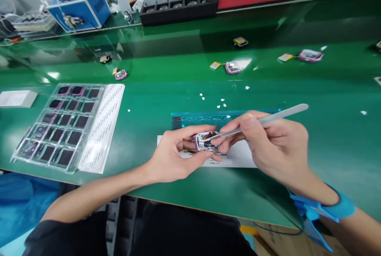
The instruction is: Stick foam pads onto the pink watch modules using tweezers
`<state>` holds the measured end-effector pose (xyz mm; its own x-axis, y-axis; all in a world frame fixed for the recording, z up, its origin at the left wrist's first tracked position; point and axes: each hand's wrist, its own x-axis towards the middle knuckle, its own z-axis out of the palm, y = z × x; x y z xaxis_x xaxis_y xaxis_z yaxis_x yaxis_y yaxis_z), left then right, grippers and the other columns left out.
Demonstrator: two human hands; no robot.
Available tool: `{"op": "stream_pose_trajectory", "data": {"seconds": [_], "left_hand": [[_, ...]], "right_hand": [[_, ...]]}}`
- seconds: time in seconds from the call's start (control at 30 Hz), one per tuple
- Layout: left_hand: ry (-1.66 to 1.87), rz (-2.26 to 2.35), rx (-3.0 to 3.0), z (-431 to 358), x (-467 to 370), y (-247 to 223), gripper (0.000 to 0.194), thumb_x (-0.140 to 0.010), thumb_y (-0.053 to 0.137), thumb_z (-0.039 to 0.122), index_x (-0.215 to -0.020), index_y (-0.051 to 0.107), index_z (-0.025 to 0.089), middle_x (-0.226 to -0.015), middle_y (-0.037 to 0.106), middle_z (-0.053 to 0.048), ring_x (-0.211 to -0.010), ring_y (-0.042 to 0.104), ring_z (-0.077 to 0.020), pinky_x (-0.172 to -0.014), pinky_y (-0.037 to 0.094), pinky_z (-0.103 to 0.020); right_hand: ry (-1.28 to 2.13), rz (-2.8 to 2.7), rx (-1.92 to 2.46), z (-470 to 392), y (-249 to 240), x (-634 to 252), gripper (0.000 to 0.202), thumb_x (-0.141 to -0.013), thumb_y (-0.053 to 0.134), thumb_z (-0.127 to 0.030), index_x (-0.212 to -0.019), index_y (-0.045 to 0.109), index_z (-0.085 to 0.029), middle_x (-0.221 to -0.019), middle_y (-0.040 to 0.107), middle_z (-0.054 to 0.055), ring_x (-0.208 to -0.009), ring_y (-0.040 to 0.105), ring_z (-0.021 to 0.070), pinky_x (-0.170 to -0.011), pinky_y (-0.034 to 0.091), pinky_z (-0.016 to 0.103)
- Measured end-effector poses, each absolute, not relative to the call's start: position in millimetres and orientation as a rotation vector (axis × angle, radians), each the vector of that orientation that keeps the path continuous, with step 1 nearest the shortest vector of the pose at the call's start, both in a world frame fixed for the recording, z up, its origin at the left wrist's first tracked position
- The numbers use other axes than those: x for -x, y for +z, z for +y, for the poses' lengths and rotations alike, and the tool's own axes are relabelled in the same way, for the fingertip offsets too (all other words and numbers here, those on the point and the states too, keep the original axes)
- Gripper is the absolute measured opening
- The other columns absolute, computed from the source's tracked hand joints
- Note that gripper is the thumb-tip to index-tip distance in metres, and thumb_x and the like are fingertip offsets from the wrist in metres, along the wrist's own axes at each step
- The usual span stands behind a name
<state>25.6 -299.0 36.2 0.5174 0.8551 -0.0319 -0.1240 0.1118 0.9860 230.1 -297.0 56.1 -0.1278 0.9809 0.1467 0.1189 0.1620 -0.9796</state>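
Left forearm (101,194): bare, slanting up and rightward from the lower left.
Left wrist (145,176): almost straight, in line with the forearm.
Left hand (174,154): curved into a C that opens toward the right hand (275,145), its digits closed in a hold.
Left index finger (193,130): stretched along the far side.
Left thumb (198,160): laid along the near side, opposite that finger.
Right forearm (360,228): rising leftward from the lower right corner.
Right hand: closed in a pencil-like pinch, fingers bent.
Right thumb (253,129): pressing from the near side.
Both hands: fingertips close together, in front of the body.
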Motion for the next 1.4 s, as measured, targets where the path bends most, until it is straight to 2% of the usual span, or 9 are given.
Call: {"op": "stream_pose_trajectory", "data": {"seconds": [0.1, 0.27, 0.5, 0.8, 0.97, 1.13, 1.2, 1.27, 1.4], "left_hand": [[0.81, 0.769, -1.27, -299, -26, 38, 0.043, -0.092, 0.074, 0.019, -0.135, 0.068, 0.012, -0.11, 0.084, -0.012, -0.093, 0.085, -0.0276, -0.082, 0.071, -0.034], [0.816, 0.787, -1.286, -300, -25, 39, 0.042, -0.091, 0.073, 0.017, -0.132, 0.069, 0.012, -0.112, 0.084, -0.011, -0.09, 0.085, -0.0272, -0.081, 0.071, -0.035], [0.828, 0.795, -1.318, -301, -26, 39, 0.041, -0.09, 0.073, 0.015, -0.131, 0.069, 0.011, -0.108, 0.085, -0.011, -0.089, 0.086, -0.0268, -0.079, 0.072, -0.033], [0.845, 0.8, -1.289, -303, -25, 39, 0.042, -0.091, 0.074, 0.015, -0.132, 0.07, 0.01, -0.108, 0.085, -0.011, -0.088, 0.085, -0.0268, -0.08, 0.072, -0.035], [0.8, 0.844, -1.223, -300, -24, 36, 0.032, -0.099, 0.065, 0.023, -0.129, 0.073, 0.012, -0.105, 0.085, -0.01, -0.083, 0.085, -0.0261, -0.083, 0.072, -0.04], [0.759, 0.915, -1.359, -283, -7, 54, 0.029, -0.099, 0.066, 0.021, -0.125, 0.073, 0.012, -0.092, 0.083, -0.006, -0.075, 0.084, -0.0223, -0.071, 0.068, -0.032], [0.837, 0.922, -1.397, -273, 5, 63, 0.027, -0.099, 0.069, 0.023, -0.124, 0.071, 0.014, -0.097, 0.083, -0.006, -0.073, 0.083, -0.0201, -0.073, 0.067, -0.031], [0.945, 0.899, -1.409, -265, 16, 69, 0.019, -0.1, 0.07, 0.026, -0.116, 0.071, 0.015, -0.1, 0.083, -0.006, -0.07, 0.081, -0.0178, -0.073, 0.067, -0.031], [0.952, 0.865, -1.532, -258, 27, 66, 0.012, -0.104, 0.065, 0.026, -0.106, 0.07, 0.015, -0.097, 0.081, -0.006, -0.063, 0.076, -0.014, -0.067, 0.062, -0.028]], "right_hand": [[1.102, -1.439, 1.155, -298, 56, -230, 0.045, -0.103, 0.065, -0.063, -0.079, 0.078, -0.027, -0.071, 0.075, 0.005, -0.055, 0.072, 0.0208, -0.053, 0.064, 0.035], [1.078, -1.421, 1.14, -299, 55, -229, 0.042, -0.105, 0.064, -0.059, -0.08, 0.078, -0.028, -0.069, 0.075, 0.003, -0.054, 0.072, 0.02, -0.052, 0.063, 0.034], [1.111, -1.399, 1.166, -300, 57, -226, 0.046, -0.102, 0.065, -0.065, -0.078, 0.078, -0.028, -0.071, 0.076, 0.003, -0.053, 0.071, 0.0194, -0.051, 0.063, 0.034], [1.098, -1.387, 1.197, -300, 55, -224, 0.045, -0.102, 0.065, -0.065, -0.079, 0.078, -0.029, -0.071, 0.076, 0.004, -0.053, 0.071, 0.0207, -0.052, 0.063, 0.036], [0.899, -1.534, 1.209, -311, 53, -222, 0.04, -0.109, 0.06, -0.051, -0.079, 0.079, -0.033, -0.079, 0.077, 0.002, -0.062, 0.074, 0.0197, -0.058, 0.063, 0.036], [0.647, -1.573, 1.086, -303, 58, -233, 0.024, -0.111, 0.059, -0.039, -0.104, 0.082, -0.034, -0.094, 0.081, 0.001, -0.079, 0.078, 0.0201, -0.07, 0.064, 0.037], [0.569, -1.714, 1.054, -290, 59, -238, 0.017, -0.107, 0.066, -0.035, -0.102, 0.083, -0.033, -0.098, 0.083, 0.0, -0.081, 0.078, 0.0191, -0.073, 0.063, 0.035], [0.566, -1.891, 1.045, -276, 55, -240, 0.014, -0.103, 0.071, -0.034, -0.096, 0.083, -0.031, -0.096, 0.083, -0.001, -0.079, 0.078, 0.0196, -0.07, 0.061, 0.035], [0.746, -1.962, 1.057, -261, 35, -238, 0.025, -0.105, 0.065, -0.04, -0.094, 0.084, -0.029, -0.098, 0.083, 0.0, -0.081, 0.079, 0.0223, -0.07, 0.061, 0.037]]}}
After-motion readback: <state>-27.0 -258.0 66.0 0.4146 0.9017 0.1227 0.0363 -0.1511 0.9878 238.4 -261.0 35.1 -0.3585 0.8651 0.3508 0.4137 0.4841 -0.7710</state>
